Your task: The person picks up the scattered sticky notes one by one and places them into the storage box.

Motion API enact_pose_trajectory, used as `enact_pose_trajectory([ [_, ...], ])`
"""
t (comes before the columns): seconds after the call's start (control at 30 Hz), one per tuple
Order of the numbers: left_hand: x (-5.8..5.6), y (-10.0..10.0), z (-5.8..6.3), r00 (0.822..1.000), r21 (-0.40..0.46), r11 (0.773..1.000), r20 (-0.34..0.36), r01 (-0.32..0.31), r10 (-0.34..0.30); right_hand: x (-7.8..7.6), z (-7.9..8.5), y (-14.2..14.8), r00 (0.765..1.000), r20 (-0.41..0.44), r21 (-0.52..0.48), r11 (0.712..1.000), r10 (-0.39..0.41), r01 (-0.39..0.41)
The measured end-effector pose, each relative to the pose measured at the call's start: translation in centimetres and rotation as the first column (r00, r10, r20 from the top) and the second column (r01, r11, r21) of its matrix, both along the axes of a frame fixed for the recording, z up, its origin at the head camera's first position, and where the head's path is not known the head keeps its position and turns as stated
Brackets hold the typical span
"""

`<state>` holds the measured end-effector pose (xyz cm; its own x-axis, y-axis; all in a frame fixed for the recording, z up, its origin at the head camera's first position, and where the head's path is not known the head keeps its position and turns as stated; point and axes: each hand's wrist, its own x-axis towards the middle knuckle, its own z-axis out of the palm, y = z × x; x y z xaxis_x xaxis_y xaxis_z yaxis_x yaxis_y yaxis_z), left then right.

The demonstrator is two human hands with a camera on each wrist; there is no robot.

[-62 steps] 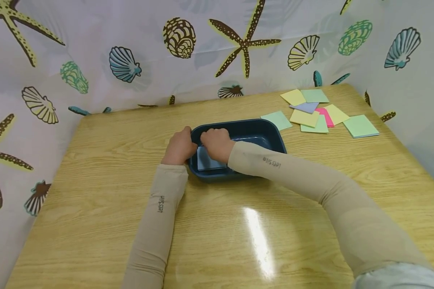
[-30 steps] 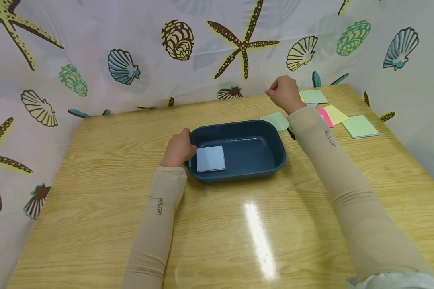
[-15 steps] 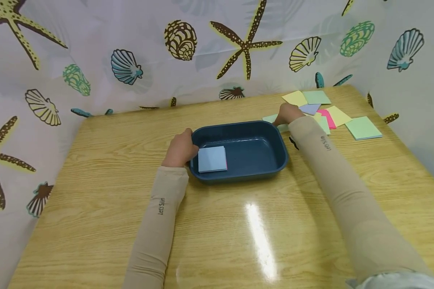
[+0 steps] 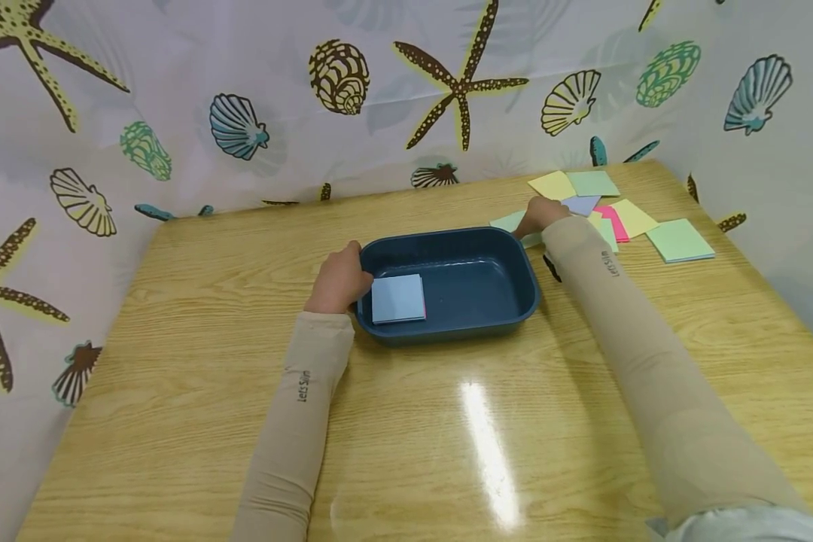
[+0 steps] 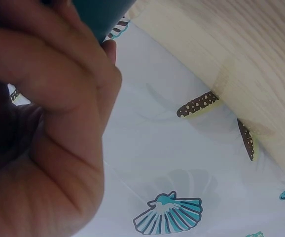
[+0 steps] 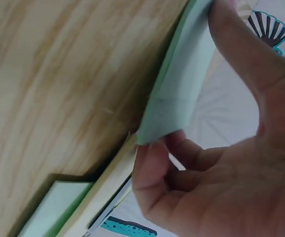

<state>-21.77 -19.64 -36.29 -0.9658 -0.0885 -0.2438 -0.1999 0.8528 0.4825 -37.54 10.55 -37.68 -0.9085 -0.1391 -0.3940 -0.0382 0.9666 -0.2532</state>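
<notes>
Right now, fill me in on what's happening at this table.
A person's left hand grips the left rim of a blue tray with a stack of notes lying inside at its left end. The right hand pinches a green note beside the tray's far right corner. More notes lie scattered at the table's far right.
</notes>
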Motion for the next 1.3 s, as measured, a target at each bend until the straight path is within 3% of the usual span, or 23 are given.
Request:
enact_pose_trajectory([
  [0.13,0.0,0.0,0.0,1.000,0.004,1.000,0.004,0.001,-0.001,-0.1,-0.3,0.1,0.995,-0.101,-0.072,0.997,-0.010,0.002],
  [0.37,0.1,-0.1,-0.1,1.000,0.001,1.000,0.023,0.005,-0.005,0.0,-0.3,0.2,0.957,-0.284,-0.171,0.985,-0.055,0.006],
  [0.6,0.2,-0.2,-0.3,1.000,-0.009,1.000,0.008,0.016,-0.016,0.6,1.1,-0.3,0.947,-0.284,-0.320,0.946,-0.150,0.054],
  [0.93,0.2,-0.2,-0.2,1.000,-0.024,0.999,-0.004,0.026,-0.026,1.9,4.7,-2.5,0.892,-0.391,-0.460,0.888,-0.227,0.025],
  [1.0,0.1,-0.2,-0.1,1.000,-0.028,0.999,-0.005,0.025,-0.025,2.4,5.4,-3.2,0.887,-0.407,-0.469,0.883,-0.218,0.002],
  [1.1,0.1,-0.2,-0.1,1.000,-0.029,0.999,-0.009,0.023,-0.024,3.2,6.5,-4.2,0.898,-0.406,-0.465,0.884,-0.173,-0.040],
  [1.3,0.0,-0.1,0.0,1.000,-0.018,1.000,-0.010,0.023,-0.023,4.8,8.2,-5.9,0.924,-0.383,-0.424,0.889,-0.002,-0.174],
])
